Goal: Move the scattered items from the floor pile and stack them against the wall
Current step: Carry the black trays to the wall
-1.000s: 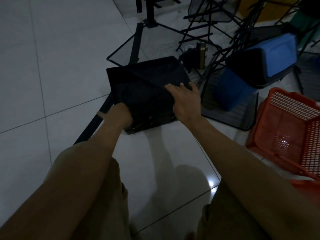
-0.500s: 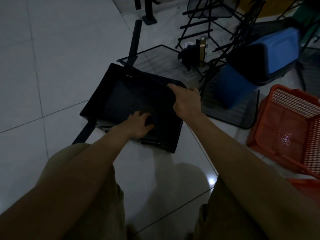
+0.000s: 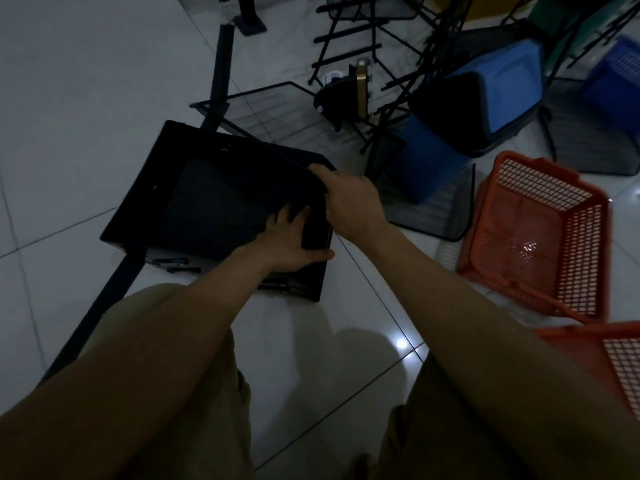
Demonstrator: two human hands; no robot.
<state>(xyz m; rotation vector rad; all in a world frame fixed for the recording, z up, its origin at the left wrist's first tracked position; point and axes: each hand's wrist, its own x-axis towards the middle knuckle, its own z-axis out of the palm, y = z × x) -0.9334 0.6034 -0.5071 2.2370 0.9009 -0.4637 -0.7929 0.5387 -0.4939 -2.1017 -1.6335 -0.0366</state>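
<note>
A black open box (image 3: 194, 188) lies tilted on the white tiled floor, its opening facing up toward me. My right hand (image 3: 349, 199) grips its far right rim, fingers curled over the edge. My left hand (image 3: 287, 240) holds the near right wall, fingers inside the box and thumb along the outside. Behind the box sits the floor pile: black wire mesh trays (image 3: 273, 112), thin black metal racks (image 3: 374, 46) and blue bins (image 3: 485, 98).
An orange plastic basket (image 3: 533, 233) lies on its side at the right, with a second orange basket (image 3: 609, 358) below it. A long black bar (image 3: 221, 67) runs under the box. Open tile spreads to the left and near my knees.
The box has turned from bottom-up to opening-up and slid left. My left hand moved from its near left corner to the near right wall; my right hand keeps its rim grip.
</note>
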